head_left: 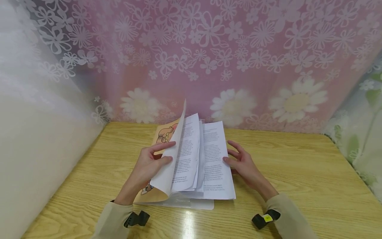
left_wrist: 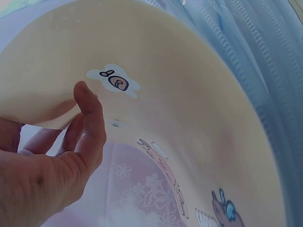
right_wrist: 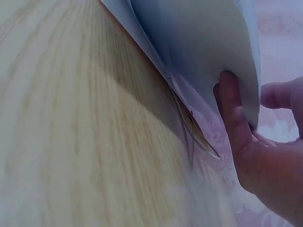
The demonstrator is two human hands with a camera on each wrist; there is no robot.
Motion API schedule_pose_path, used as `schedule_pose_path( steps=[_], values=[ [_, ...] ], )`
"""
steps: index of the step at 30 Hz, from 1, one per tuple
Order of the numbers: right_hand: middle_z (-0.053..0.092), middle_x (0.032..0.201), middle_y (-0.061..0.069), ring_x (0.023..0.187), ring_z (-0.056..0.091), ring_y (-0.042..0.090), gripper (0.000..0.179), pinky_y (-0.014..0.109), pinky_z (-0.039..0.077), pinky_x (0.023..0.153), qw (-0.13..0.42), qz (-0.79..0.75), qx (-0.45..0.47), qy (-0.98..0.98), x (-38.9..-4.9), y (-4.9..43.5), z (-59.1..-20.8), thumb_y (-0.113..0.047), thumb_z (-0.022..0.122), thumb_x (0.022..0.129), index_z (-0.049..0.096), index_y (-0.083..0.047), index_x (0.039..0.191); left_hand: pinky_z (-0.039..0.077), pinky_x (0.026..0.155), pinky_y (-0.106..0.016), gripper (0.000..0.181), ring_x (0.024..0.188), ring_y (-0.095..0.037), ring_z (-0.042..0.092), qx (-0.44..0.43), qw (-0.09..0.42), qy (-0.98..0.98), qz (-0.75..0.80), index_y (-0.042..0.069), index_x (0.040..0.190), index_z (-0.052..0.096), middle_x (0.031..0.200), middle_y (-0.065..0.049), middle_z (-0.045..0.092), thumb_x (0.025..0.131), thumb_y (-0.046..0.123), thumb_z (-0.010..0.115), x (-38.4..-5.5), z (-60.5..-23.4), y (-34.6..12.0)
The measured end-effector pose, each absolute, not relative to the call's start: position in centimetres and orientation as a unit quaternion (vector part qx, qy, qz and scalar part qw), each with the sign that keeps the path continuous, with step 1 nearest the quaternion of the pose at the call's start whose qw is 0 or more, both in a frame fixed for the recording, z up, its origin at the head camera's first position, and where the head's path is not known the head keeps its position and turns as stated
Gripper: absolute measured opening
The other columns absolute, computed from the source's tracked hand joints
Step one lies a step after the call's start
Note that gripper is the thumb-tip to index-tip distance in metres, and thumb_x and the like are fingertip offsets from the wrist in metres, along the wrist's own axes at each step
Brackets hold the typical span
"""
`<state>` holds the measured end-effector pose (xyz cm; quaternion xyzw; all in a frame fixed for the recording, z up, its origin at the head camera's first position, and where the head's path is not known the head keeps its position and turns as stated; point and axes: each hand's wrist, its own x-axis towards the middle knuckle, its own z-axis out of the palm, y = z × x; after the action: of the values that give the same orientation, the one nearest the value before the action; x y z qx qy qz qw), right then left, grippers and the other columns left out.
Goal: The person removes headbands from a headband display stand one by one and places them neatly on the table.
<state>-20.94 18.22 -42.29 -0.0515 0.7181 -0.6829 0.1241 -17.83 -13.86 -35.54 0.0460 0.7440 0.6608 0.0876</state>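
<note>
A folder with a yellow-orange cartoon cover lies partly spread on the table, its cover bent upward. My left hand pinches that cover between thumb and fingers at its middle. In the left wrist view the cover curves over, showing small cartoon animals. Printed sheets of paper fan out to the right of it, over the folder's clear plastic. On their right edge my right hand pinches the sheets, thumb on top. The right wrist view shows fingers behind the raised paper.
A wood-grain table carries everything. A flowered pink curtain hangs along its back edge, with a pale sheet at the left and a leafy one at the right. Ridged translucent plastic shows beside the cover.
</note>
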Motion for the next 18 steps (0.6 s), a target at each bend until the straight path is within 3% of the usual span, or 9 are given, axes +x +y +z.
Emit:
schedule_pose_path(
  steps=[7, 18],
  values=[
    [0.041, 0.146, 0.017, 0.099, 0.066, 0.021, 0.066, 0.038, 0.057, 0.079, 0.144, -0.678, -0.033, 0.72, -20.57, 18.24, -42.07, -0.022, 0.06, 0.092, 0.026, -0.016, 0.149, 0.058, 0.061, -0.039, 0.043, 0.078, -0.024, 0.068, 0.047, 0.085, 0.744, 0.661, 0.022, 0.126, 0.063, 0.139, 0.002, 0.043, 0.087, 0.005, 0.062, -17.82, -35.45, -13.92],
    [0.044, 0.142, 0.019, 0.102, 0.066, 0.023, 0.064, 0.038, 0.056, 0.083, 0.149, -0.679, -0.039, 0.718, -20.21, 17.79, -41.89, -0.022, 0.06, 0.093, 0.029, -0.018, 0.148, 0.058, 0.062, -0.04, 0.043, 0.08, -0.024, 0.069, 0.044, 0.087, 0.744, 0.661, 0.023, 0.126, 0.062, 0.139, 0.003, 0.044, 0.087, 0.005, 0.062, -17.78, -35.35, -13.91]
  ],
)
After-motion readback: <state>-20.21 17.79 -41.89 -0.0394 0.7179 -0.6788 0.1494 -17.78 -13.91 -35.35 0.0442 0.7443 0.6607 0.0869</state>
